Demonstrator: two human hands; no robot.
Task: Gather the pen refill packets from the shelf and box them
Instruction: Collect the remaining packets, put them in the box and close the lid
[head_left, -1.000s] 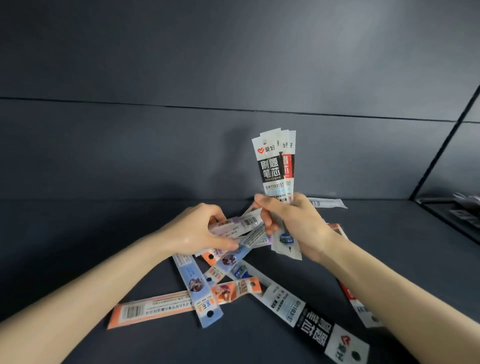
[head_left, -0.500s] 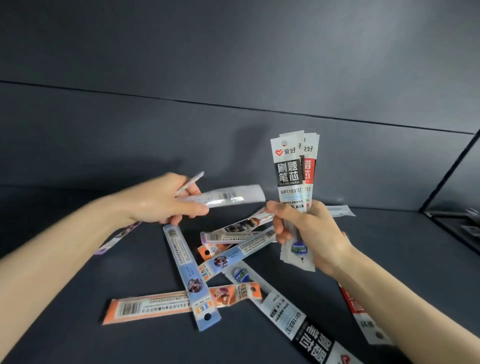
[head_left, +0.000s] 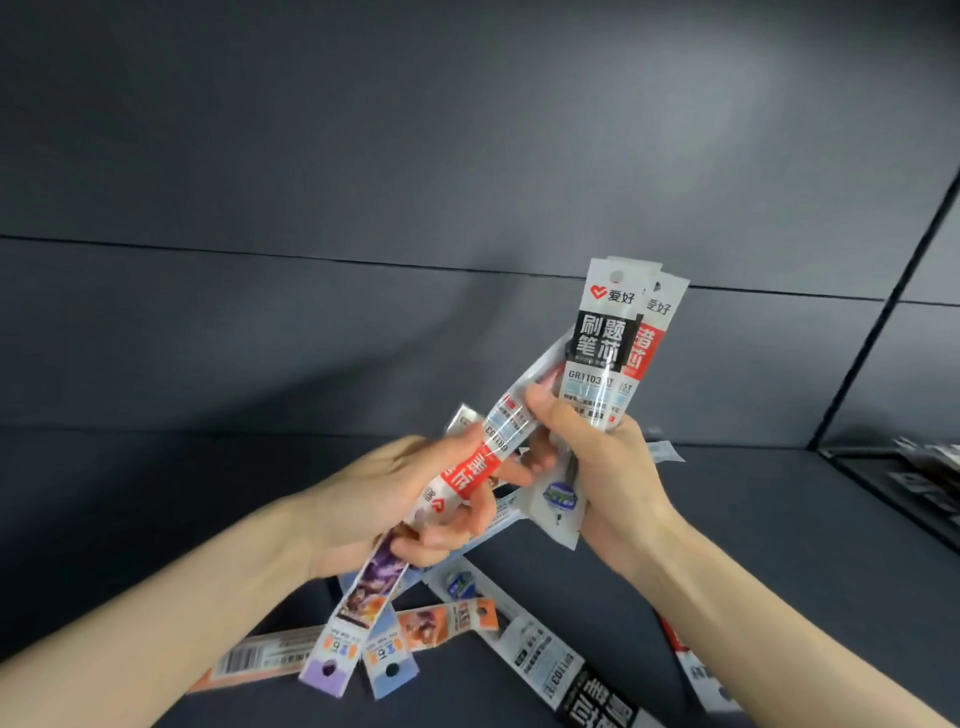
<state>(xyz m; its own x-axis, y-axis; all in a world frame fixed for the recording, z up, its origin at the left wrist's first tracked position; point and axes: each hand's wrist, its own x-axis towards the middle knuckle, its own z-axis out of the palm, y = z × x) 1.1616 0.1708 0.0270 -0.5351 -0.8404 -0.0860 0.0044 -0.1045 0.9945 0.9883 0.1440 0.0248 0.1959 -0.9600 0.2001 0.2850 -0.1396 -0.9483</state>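
**Dark shelf, mid-handoff: merge the left packets into the right-hand bundle**

Dark grey shelf (head_left: 156, 519) with matching back panels, loose packets scattered on it below your hands. No box in view.

Fingers first:
- Right hand (head_left: 613, 483): fingers curled shut around the upright bundle (head_left: 608, 343), thumb pressed across its front. The grip sits at the lower third, so the tops fan out.
- Left hand (head_left: 395, 499): fingers closed on a red-banded packet (head_left: 488, 452), angled up toward the right thumb, and a purple-ended packet (head_left: 358, 618) hanging down below the palm. The frame is blurred here, so I can't tell whether there's a third one.

How to do this step cleanly, my read:
- Slide the red-banded packet's upper end in behind your right thumb, flat against the bundle. Don't poke it in edge-on.
- Ease the thumb just enough to admit it, then clamp again. The film sleeves look slick, and a wide release risks the whole bundle sliding out.
- Turn the purple-ended packet parallel to the bundle before feeding it in. Crossed packets will jam later at the box.
- Tap the bundle's bottom on the shelf to square it.

Outward from the hands:
- Still to gather on the shelf: an orange packet (head_left: 441, 629), a blue-ended packet (head_left: 389, 660), a long black-labelled packet (head_left: 571, 675), a red-and-white packet (head_left: 691, 660) under your right forearm, and a clear packet (head_left: 665, 452) behind the right hand.
- The neighbouring bay (head_left: 914, 483) at right holds items too blurred to identify.
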